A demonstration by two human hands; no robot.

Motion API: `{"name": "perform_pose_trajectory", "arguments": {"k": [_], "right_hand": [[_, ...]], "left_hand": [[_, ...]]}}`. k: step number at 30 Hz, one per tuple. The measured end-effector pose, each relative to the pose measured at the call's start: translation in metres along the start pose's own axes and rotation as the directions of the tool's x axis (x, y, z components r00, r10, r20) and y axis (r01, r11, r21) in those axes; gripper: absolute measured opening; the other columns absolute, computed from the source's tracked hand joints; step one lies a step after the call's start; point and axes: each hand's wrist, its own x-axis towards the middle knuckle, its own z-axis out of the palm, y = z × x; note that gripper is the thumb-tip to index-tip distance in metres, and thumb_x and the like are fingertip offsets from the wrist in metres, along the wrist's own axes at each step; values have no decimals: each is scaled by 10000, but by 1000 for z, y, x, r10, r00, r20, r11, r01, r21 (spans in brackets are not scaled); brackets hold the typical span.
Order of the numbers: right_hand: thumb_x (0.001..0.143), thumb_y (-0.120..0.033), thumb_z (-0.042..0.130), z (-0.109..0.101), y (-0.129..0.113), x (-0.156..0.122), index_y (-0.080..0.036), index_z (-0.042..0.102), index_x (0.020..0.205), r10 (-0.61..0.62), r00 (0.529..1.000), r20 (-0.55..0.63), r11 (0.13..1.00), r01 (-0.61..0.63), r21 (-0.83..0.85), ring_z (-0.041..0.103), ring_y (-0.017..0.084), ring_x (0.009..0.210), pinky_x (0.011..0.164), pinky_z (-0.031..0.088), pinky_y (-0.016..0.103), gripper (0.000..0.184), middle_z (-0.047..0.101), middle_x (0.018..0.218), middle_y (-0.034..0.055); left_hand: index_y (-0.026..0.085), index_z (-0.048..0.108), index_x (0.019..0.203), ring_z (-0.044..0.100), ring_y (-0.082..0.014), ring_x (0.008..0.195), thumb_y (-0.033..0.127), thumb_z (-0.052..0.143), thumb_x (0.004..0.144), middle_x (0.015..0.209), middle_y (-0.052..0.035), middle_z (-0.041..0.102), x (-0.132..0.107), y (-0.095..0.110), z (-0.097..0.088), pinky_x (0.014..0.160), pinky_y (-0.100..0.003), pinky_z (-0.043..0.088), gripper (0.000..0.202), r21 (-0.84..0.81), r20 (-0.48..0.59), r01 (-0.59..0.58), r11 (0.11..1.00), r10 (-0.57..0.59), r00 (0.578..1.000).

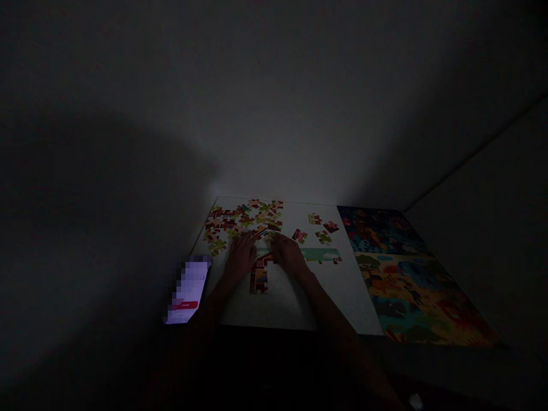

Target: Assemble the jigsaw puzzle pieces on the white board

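In the dim head view, my left hand (242, 254) rests at the lower edge of a pile of loose jigsaw puzzle pieces (222, 221), its fingers stretched forward. My right hand (289, 255) is just beside it, fingers bent and closed around a small puzzle piece (269, 236) at their tips. Under and between both hands lies a joined puzzle section (319, 255), a pale green strip running right. A red and brown joined part (259, 279) extends down from it towards me. The fingertips are dark, so contact is hard to make out.
A few separate pieces (324, 237) lie right of my hands on the white board (338, 297). Two colourful pictures, one dark blue (381, 228) and one orange and green (422, 299), adjoin its right side. A lit phone (188, 291) lies at the left edge.
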Motion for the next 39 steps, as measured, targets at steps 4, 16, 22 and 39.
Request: {"name": "perform_pose_trajectory", "arguments": {"k": [4,16,22,39], "right_hand": [[1002,-293,446,-4,8,10,-193,652,1202,-38,998,54,999,39,-18,572,224,1244,1078,393,425,304,630,1339,107],[981,-284,474,-16,47,7,-222,648,1192,89,996,5,990,-88,-112,529,250,1265,1101,313,466,281,637,1327,91],[982,-271,454,-21,58,14,-200,661,1170,169,985,-32,964,-172,-204,521,268,1278,1112,305,492,289,623,1339,123],[962,-271,466,-27,61,60,-254,638,1273,85,992,90,996,-84,-10,578,184,1232,1091,389,332,356,625,1365,35]], "left_hand": [[183,534,1346,518,-292,1284,123,403,889,1347,-146,586,0,-4,2,1106,-549,406,480,-31,-121,119,992,-122,985],[146,466,1390,550,-305,1232,112,379,887,1297,-154,613,2,-4,7,1071,-526,447,511,-61,-152,233,970,-240,959],[167,525,1366,478,-277,1330,149,378,916,1377,-124,583,1,-1,2,1154,-522,361,474,-7,-26,70,998,-70,997],[129,588,1322,437,-289,1379,222,377,940,1448,-120,540,3,2,3,1195,-535,263,446,131,64,26,991,-34,997]]}}
